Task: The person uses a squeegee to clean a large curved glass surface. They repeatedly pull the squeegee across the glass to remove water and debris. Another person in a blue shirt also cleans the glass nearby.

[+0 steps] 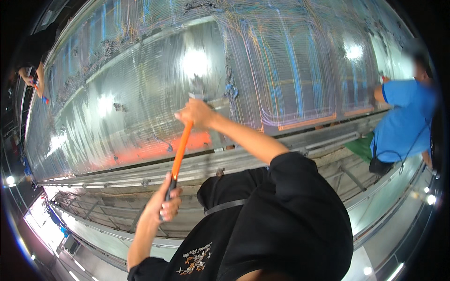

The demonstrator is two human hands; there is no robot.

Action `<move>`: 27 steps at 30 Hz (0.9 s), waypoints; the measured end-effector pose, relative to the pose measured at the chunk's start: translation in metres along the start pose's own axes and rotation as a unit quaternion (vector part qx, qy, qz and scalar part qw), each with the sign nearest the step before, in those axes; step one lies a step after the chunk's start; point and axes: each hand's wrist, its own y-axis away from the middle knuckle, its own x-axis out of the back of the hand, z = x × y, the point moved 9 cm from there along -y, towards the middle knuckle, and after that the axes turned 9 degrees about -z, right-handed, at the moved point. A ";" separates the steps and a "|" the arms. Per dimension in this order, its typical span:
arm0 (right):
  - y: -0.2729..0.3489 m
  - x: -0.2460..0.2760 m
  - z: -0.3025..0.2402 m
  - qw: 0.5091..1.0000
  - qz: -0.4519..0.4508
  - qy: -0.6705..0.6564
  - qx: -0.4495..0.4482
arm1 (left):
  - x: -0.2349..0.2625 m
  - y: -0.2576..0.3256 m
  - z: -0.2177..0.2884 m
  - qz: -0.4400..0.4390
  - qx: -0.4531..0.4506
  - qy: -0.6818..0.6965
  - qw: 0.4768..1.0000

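I hold a long-handled scraper [180,152] with an orange shaft, a black grip and a metal head. My left hand [164,204] is wrapped round the black grip at its lower end. Higher up, my right hand [197,114] closes round the tool just below the head. The head lies against a large, shiny, finely ribbed panel [154,70]. Dark grey residue [197,86] is bunched just beyond the head, and part of the blade is hidden by it. A blue-grey clump [230,89] sits on the panel to the right.
Coloured streaks [295,61] cover the panel's right part. A metal rail [140,180] runs along its near edge. At the right stands a person in a blue shirt [403,117]; at the far left, another person's hand [41,86] holds a red and blue tool. Green cloth [361,147] lies by the rail.
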 end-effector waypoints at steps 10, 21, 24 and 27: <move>0.182 -0.022 -0.109 0.991 0.099 0.022 -0.084 | 0.048 -0.011 -0.154 0.042 0.079 -0.138 0.986; 0.138 0.015 -0.064 0.985 0.165 0.017 -0.051 | -0.013 0.021 -0.051 0.111 0.166 -0.145 0.969; 0.115 0.029 -0.043 0.977 0.210 0.018 -0.027 | -0.027 0.025 -0.027 0.128 0.182 -0.123 0.967; 0.083 0.040 -0.005 0.977 0.206 0.047 -0.001 | -0.044 0.018 0.002 0.120 0.141 -0.086 0.979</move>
